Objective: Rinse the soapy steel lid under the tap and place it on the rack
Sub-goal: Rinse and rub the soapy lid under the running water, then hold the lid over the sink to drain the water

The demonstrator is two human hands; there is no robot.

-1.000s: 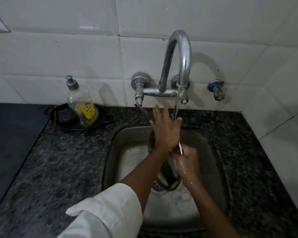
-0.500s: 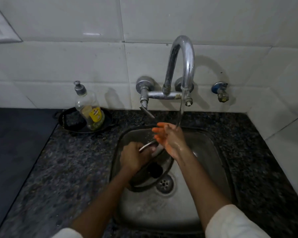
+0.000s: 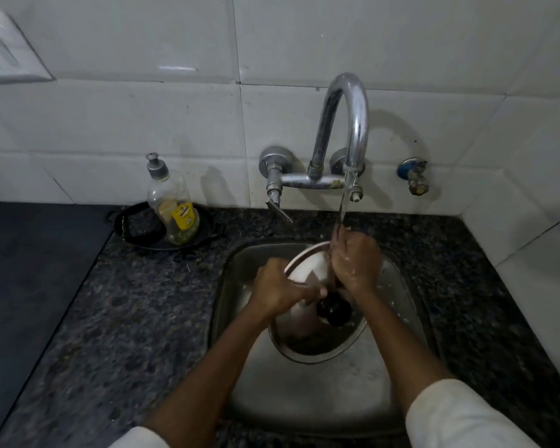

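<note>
The round steel lid (image 3: 317,341) with a black knob (image 3: 334,310) is held tilted over the sink (image 3: 398,318), its top side facing me. My left hand (image 3: 277,287) grips the lid's left rim. My right hand (image 3: 356,263) rests on the lid's upper right edge, fingers curled on it, directly under the water stream (image 3: 343,208) that falls from the curved steel tap (image 3: 353,124). Water runs over my right hand and the lid. No rack is in view.
A dish soap bottle (image 3: 172,208) stands in a small black pan (image 3: 136,231) at the back left of the speckled granite counter (image 3: 126,318). A small side tap (image 3: 414,176) sticks out of the tiled wall at right. A switch plate (image 3: 7,56) is top left.
The lid has turned from edge-on to knob side facing me and risen under the stream. My left hand went from the middle to the left rim; my right hand closed onto the upper edge.
</note>
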